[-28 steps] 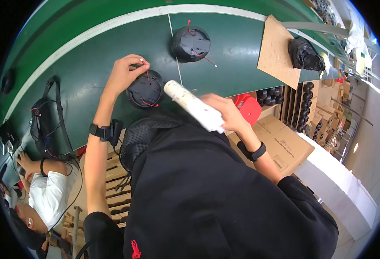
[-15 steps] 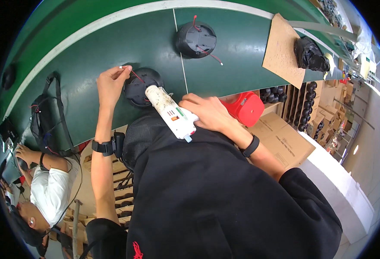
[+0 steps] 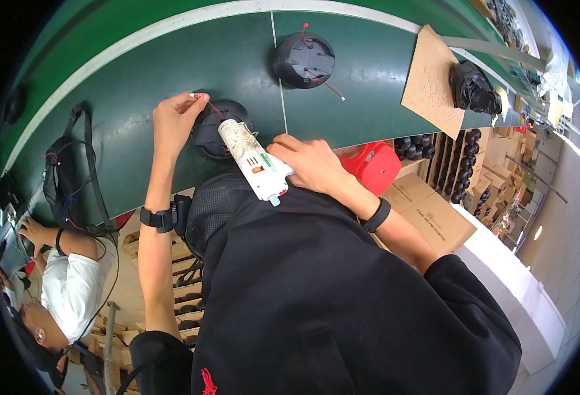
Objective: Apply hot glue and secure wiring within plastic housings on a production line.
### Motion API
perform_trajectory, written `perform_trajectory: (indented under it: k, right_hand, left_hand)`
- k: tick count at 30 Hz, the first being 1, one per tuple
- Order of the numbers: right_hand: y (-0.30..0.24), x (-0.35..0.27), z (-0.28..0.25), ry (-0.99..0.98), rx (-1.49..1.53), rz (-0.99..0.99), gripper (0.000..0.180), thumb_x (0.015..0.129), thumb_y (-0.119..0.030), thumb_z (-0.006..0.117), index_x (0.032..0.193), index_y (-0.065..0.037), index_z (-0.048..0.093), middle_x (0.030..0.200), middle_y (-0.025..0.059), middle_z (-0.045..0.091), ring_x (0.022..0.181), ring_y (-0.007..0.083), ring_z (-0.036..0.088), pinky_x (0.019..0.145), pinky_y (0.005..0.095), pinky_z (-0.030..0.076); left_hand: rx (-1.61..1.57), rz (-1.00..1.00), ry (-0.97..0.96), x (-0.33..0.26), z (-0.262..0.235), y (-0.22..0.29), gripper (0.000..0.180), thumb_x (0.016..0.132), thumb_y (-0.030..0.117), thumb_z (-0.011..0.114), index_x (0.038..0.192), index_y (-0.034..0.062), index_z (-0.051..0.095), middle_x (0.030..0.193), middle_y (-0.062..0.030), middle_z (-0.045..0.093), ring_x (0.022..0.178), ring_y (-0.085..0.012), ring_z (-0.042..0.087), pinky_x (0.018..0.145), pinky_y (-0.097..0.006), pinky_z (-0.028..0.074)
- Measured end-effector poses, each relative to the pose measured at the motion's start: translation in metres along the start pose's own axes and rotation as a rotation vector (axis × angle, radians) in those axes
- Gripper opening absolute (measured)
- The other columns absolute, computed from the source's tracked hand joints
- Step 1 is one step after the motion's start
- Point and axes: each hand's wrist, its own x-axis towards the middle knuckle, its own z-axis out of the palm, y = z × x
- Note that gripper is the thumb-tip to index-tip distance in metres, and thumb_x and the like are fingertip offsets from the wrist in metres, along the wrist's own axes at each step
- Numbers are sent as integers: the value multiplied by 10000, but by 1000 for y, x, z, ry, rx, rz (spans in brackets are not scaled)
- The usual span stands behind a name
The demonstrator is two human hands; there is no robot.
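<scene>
My right hand (image 3: 309, 164) grips a white glue gun (image 3: 253, 158), its nozzle end lying over a round black part (image 3: 214, 135) on the green belt (image 3: 138, 85). My left hand (image 3: 178, 118) pinches a thin red wire (image 3: 212, 108) that runs from that part, holding it up and to the left. A second round black part (image 3: 303, 59) with red wires sits farther along the belt, apart from both hands.
A brown board (image 3: 431, 79) lies on the belt at right with a black bag (image 3: 474, 89) beyond it. A red box (image 3: 372, 164), cardboard boxes (image 3: 428, 214) and a rack of black parts (image 3: 451, 164) stand below the belt. Another person in white (image 3: 72, 289) sits at left.
My right hand has brought the glue gun down and left, from pointing away to lying with its nozzle over the black part. My left hand has shifted left, still pinching the wire.
</scene>
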Motion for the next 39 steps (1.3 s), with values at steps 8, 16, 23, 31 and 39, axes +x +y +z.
perform_trajectory:
  k: [8, 16, 23, 31, 39]
  right_hand:
    - [-3, -3, 2, -1, 37, 21, 458, 762, -80, 715, 1203, -124, 597, 1109, 95, 645, 810, 381, 696, 684, 496, 556]
    - [-3, -5, -3, 8, 34, 35, 382, 786, -123, 718, 1156, -129, 623, 1067, 96, 662, 811, 378, 698, 686, 492, 555]
    - [-1, -3, -5, 21, 41, 43, 380, 786, -131, 721, 1153, -127, 625, 1039, 96, 660, 807, 375, 693, 678, 485, 552]
    - [-2, -5, -8, -13, 27, 76, 457, 731, -92, 722, 1178, -128, 631, 1031, 92, 662, 839, 368, 687, 694, 487, 544]
    - [-2, -3, -6, 11, 94, -1, 472, 720, -93, 727, 1183, -122, 640, 1139, 75, 682, 883, 360, 697, 717, 479, 560]
  left_hand:
    - [-58, 29, -34, -7, -10, -13, 246, 913, 222, 783, 1006, -6, 799, 881, -109, 789, 827, -133, 727, 779, -275, 544]
    - [-20, -13, -87, -16, -22, -19, 171, 939, 152, 762, 1021, 7, 801, 964, -62, 779, 896, -113, 688, 830, -259, 524]
    - [-155, 67, -279, -33, -35, -24, 181, 883, 136, 794, 1029, 31, 810, 1200, -123, 752, 1058, -182, 711, 953, -340, 543]
    - [75, 232, -273, -36, -37, -13, 184, 863, 127, 799, 1034, 63, 816, 1247, -107, 741, 1112, -221, 706, 998, -354, 518]
    - [-96, 130, -82, -23, -17, -11, 168, 923, 152, 762, 1036, 36, 808, 1099, -88, 780, 929, -130, 714, 809, -280, 561]
